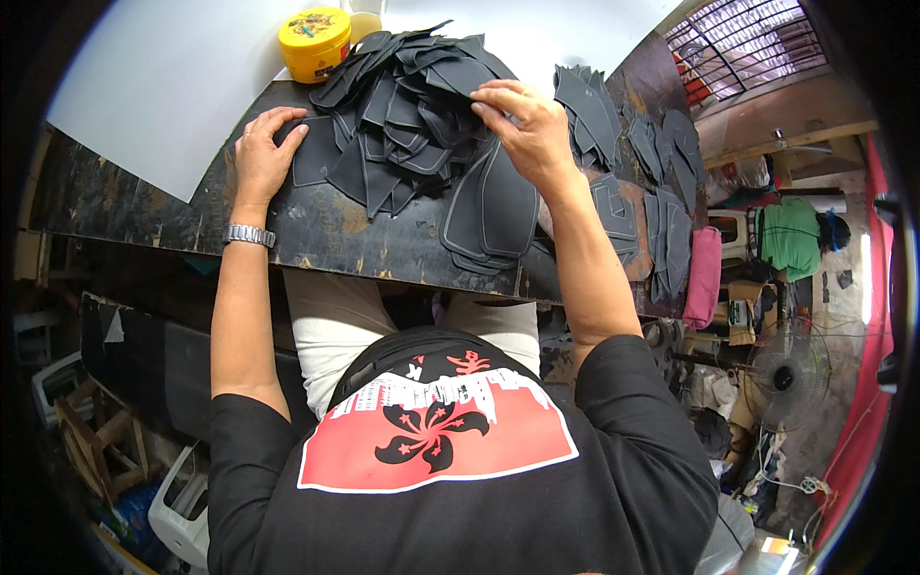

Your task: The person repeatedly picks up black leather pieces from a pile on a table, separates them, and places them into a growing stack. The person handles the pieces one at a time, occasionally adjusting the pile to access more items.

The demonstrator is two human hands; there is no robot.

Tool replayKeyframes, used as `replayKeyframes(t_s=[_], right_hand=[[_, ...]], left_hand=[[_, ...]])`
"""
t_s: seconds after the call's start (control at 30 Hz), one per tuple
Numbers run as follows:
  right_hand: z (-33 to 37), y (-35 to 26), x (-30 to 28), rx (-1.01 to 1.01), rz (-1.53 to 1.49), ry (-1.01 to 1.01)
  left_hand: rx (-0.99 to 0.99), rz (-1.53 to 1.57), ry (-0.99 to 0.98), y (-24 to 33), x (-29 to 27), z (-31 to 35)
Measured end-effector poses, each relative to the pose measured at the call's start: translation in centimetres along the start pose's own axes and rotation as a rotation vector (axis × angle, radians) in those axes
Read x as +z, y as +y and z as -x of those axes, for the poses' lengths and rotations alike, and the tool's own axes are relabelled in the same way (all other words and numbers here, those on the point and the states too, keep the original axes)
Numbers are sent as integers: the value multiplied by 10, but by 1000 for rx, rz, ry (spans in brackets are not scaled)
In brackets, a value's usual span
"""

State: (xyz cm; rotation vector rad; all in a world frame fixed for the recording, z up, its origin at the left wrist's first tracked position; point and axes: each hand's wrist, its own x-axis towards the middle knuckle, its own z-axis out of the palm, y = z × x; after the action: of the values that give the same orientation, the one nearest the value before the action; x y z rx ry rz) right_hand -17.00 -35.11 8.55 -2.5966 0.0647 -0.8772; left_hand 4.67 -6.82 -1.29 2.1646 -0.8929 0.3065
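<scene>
A loose heap of flat black cut-out pieces with thin pale outlines [407, 125] lies on the dark worktable. My right hand [522, 125] reaches to the heap's upper right side, its thumb and fingertips pinched at the edge of a black cut-out piece [470, 77]. To the left of the heap, my left hand [265, 153] has its thumb and fingers apart. It is beside a flat black piece [314, 158] at the heap's left edge, and I see nothing between its fingers. Whether the thumb touches that piece I cannot tell.
Larger rounded black pieces [494, 206] are stacked near the table's front edge [374, 266]. More stacks [586, 110] stand to the right. A yellow tub [314, 43] sits behind the heap, beside white sheets [163, 86]. A pink roll [704, 278] and a fan [788, 374] are at right.
</scene>
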Motion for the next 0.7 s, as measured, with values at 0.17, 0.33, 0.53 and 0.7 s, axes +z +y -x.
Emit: replayKeyframes(t_s=[0.17,0.33,0.53,0.7], right_hand=[[32,-15,-17,-21,-5,-86],[70,-35,-29,-86,37,-292],[88,-40,-39,86,-234,-498],[63,-1,-27,189,24,-208]], left_hand=[[4,11,-16,0,1,0],[20,-9,-19,-3,2,0],[22,-46,-35,-3,1,0],[2,-43,-47,-1,0,0]])
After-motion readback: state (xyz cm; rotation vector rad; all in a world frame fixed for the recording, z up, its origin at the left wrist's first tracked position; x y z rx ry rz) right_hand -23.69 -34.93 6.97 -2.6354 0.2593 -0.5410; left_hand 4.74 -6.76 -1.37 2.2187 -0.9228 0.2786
